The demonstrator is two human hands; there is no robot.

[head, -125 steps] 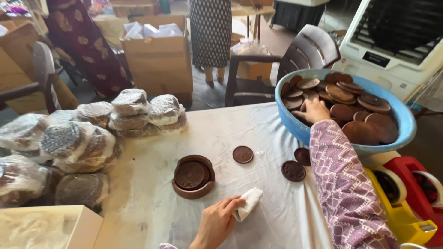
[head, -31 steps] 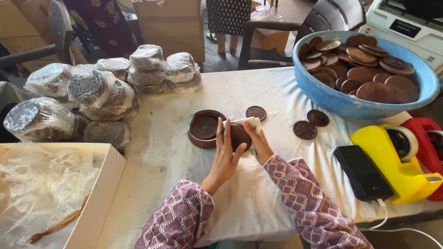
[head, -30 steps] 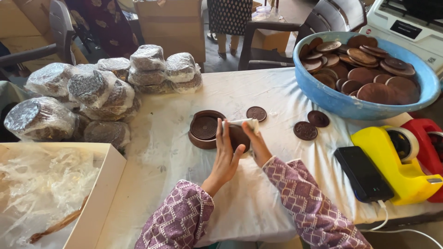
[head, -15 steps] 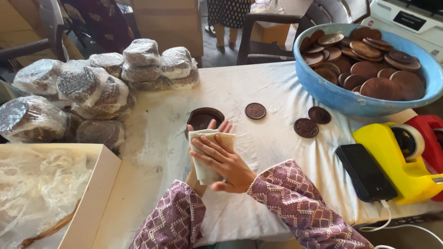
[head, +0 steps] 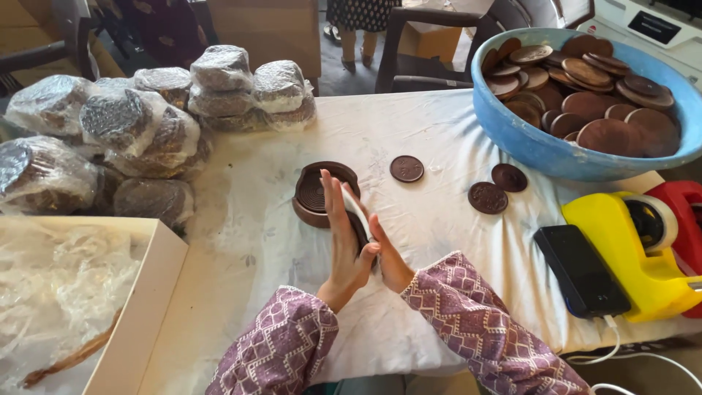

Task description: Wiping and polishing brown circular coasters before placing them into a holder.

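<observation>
Your left hand [head: 342,241] stands upright with its fingers straight, and your right hand [head: 387,256] presses against it, with a brown disc [head: 360,228] and a white cloth [head: 356,208] between the palms, above the table [head: 431,146] just in front of the brown dish [head: 318,194]. The disc shows only as a dark edge; its face is hidden. Your right fingers are hidden behind the left hand, so you cannot tell their grip.

Matt brown discs [head: 585,80] heaped in a smooth blue plastic basin [head: 526,139], table [head: 439,146] covered in creased white cloth, bundles [head: 146,124] left of the basin wrapped in glossy clear film, glossy yellow plastic tape dispenser [head: 629,256].
</observation>
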